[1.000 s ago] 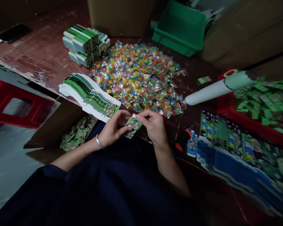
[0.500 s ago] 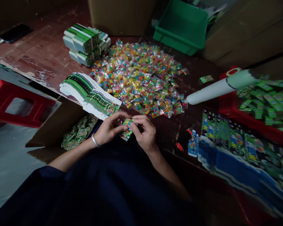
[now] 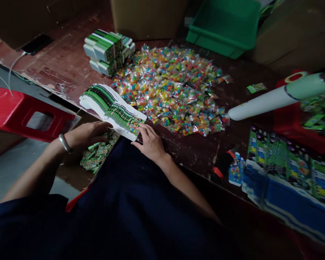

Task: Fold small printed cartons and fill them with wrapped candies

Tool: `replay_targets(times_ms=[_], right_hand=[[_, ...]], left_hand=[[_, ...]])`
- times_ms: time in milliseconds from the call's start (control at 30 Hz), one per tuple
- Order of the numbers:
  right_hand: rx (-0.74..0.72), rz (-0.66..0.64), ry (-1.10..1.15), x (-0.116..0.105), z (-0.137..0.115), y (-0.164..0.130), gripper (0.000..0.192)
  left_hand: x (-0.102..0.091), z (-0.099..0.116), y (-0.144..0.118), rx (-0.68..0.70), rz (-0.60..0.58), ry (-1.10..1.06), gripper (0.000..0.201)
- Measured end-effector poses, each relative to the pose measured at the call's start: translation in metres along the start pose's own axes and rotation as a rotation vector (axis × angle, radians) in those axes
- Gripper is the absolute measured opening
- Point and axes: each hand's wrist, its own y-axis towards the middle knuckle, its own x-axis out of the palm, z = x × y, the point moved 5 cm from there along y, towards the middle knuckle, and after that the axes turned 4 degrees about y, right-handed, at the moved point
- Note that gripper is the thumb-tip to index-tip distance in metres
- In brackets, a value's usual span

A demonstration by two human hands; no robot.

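My left hand [image 3: 88, 135], with a metal bangle at its wrist, is over a cardboard box [image 3: 70, 177] at the table's front edge. Its fingers reach to the right, thumb apart, and no item shows in them. Small filled packets [image 3: 99, 155] with green print lie in that box. My right hand [image 3: 151, 144] is at the near end of a fanned row of flat printed cartons [image 3: 116, 110]. Its fingertips touch the last carton, while the thumb stays spread away from it. Beyond the row lies a big heap of clear bags of colourful candies [image 3: 173, 90].
Strapped carton bundles [image 3: 105, 47] stand at the back left, near a phone [image 3: 38, 44]. A green tray [image 3: 224, 32] is behind the heap. To the right are a white tube [image 3: 262, 103], a cutter [image 3: 224, 164], a small blue box [image 3: 236, 169] and printed sheets [image 3: 292, 180]. A red stool [image 3: 24, 112] stands left.
Both hands held a small green packet between them; it is no longer in them. My left hand has moved left over the cardboard box, my right hand left to the carton row.
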Motion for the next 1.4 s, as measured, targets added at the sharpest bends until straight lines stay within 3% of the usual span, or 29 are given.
replay_targets(times_ms=[100, 233, 400, 500, 600, 700, 800, 867, 967, 1067, 1133, 1200, 1300, 1400], right_hand=[[0.008, -0.025, -0.018, 0.007, 0.0, 0.003, 0.037], [-0.049, 0.054, 0.061, -0.006, 0.003, -0.005, 0.009], [-0.23, 0.423, -0.131, -0.045, -0.011, -0.028, 0.018], [-0.394, 0.448, -0.214, -0.053, -0.028, -0.042, 0.027], [-0.443, 0.403, -0.206, -0.057, -0.038, -0.054, 0.032], [-0.352, 0.329, -0.069, -0.063, -0.036, -0.057, 0.04], [-0.1, 0.224, 0.164, -0.069, -0.021, -0.051, 0.064], [0.032, 0.154, 0.268, -0.071, -0.013, -0.046, 0.068], [0.114, 0.087, 0.362, -0.077, -0.008, -0.039, 0.052], [0.198, 0.026, 0.523, -0.082, -0.002, -0.037, 0.026], [0.258, -0.014, 0.632, -0.082, 0.0, -0.037, 0.026], [0.325, 0.078, 0.706, -0.084, 0.004, -0.039, 0.03], [0.389, 0.376, 0.736, -0.086, 0.01, -0.044, 0.038], [0.4, 0.443, 0.716, -0.074, 0.009, -0.049, 0.035]], left_hand=[[0.011, 0.013, 0.002, 0.016, -0.122, -0.007, 0.03], [0.031, 0.025, 0.009, -0.015, -0.14, -0.183, 0.032], [0.077, 0.033, 0.025, -0.193, -0.048, -0.932, 0.048], [0.101, 0.049, 0.042, -0.196, -0.084, -1.284, 0.051], [0.112, 0.066, 0.055, -0.13, -0.162, -1.428, 0.05], [0.114, 0.074, 0.059, -0.042, -0.191, -1.421, 0.049], [0.116, 0.077, 0.056, 0.026, -0.236, -1.314, 0.053], [0.116, 0.077, 0.055, 0.041, -0.254, -1.212, 0.056], [0.114, 0.079, 0.052, 0.05, -0.262, -1.064, 0.055], [0.114, 0.087, 0.048, 0.066, -0.345, -0.935, 0.054], [0.114, 0.092, 0.047, 0.068, -0.344, -0.879, 0.047], [0.113, 0.095, 0.049, 0.061, -0.262, -0.864, 0.04], [0.112, 0.096, 0.054, 0.068, -0.048, -0.899, 0.039], [0.118, 0.094, 0.058, 0.065, 0.167, -0.948, 0.039]])
